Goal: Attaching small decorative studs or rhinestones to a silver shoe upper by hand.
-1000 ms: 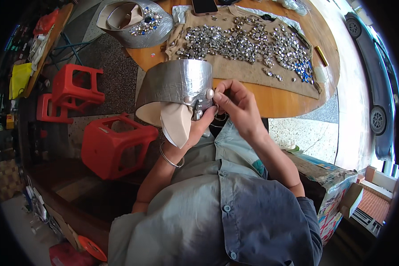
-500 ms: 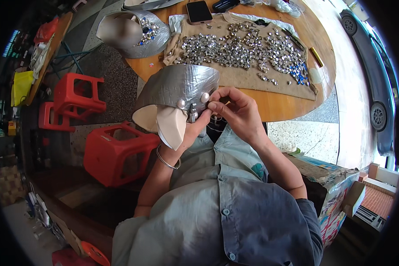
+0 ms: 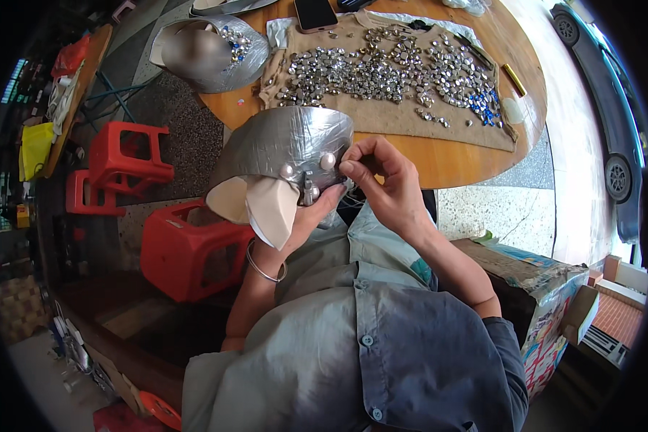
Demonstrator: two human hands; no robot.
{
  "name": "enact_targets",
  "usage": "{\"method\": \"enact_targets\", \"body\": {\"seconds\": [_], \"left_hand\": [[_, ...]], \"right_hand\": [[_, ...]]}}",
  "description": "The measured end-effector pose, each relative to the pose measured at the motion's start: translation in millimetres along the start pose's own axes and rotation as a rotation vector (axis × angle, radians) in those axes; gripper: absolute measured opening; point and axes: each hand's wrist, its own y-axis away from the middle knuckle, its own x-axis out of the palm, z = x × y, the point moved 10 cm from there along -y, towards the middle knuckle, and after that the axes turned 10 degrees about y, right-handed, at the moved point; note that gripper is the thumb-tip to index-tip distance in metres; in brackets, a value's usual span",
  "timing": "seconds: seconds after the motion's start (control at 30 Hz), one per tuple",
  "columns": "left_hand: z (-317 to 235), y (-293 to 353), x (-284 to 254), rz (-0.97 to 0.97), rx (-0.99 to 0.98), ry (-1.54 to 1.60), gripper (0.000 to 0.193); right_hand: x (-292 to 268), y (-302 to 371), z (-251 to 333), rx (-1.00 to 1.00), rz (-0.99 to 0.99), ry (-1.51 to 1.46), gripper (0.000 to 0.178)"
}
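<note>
A silver curved piece with a cream lining [image 3: 295, 133] is held up in front of me, over the table's near edge. My left hand [image 3: 311, 219] grips it from below, its fingers partly hidden behind the piece. Two pearly round beads [image 3: 327, 161] and a cluster of grey stones [image 3: 309, 190] sit on its silver face. A cream flap [image 3: 272, 209] hangs at its lower left. My right hand [image 3: 390, 183] is at the piece's right edge, thumb and forefinger pinched together. Whatever lies between those fingertips is too small to make out.
On the round wooden table [image 3: 475, 169], a brown cloth [image 3: 392, 122] carries many silver and blue gems [image 3: 381, 75]. Nearby are a phone [image 3: 315, 14], a gold tube [image 3: 515, 81] and another silver piece with gems [image 3: 255, 61]. Red stools [image 3: 187, 252] stand left; a worn box [image 3: 533, 281] is right.
The silver piece and my left hand have shifted slightly left and down. My right hand keeps its pinch at the right edge. The table scene has shifted a little with the view.
</note>
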Motion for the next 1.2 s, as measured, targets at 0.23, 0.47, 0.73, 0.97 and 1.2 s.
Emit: {"method": "enact_targets", "body": {"seconds": [0.23,0.47,0.73,0.97,1.2], "left_hand": [[-19.4,-3.0,6.0,-0.06,0.251,-0.152,0.029],[-0.5,-1.1,20.2,-0.033,0.224,-0.211,0.027],[7.7,-7.0,25.3,-0.03,0.145,-0.149,0.023],[39.6,-5.0,26.4,-0.01,-0.117,0.516,0.021],[28.5,-4.8,25.0,-0.077,-0.219,0.678,0.043]], "right_hand": [[1.0,3.9,8.7,-0.027,0.04,0.11,0.006],[19.2,2.9,-47.5,0.197,0.053,-0.353,0.011],[5.1,5.0,-41.5,0.069,-0.017,-0.15,0.013],[4.1,-6.2,-47.0,0.319,0.179,-0.478,0.013],[1.3,-14.2,-40.1,0.289,0.35,-0.475,0.017]]}}
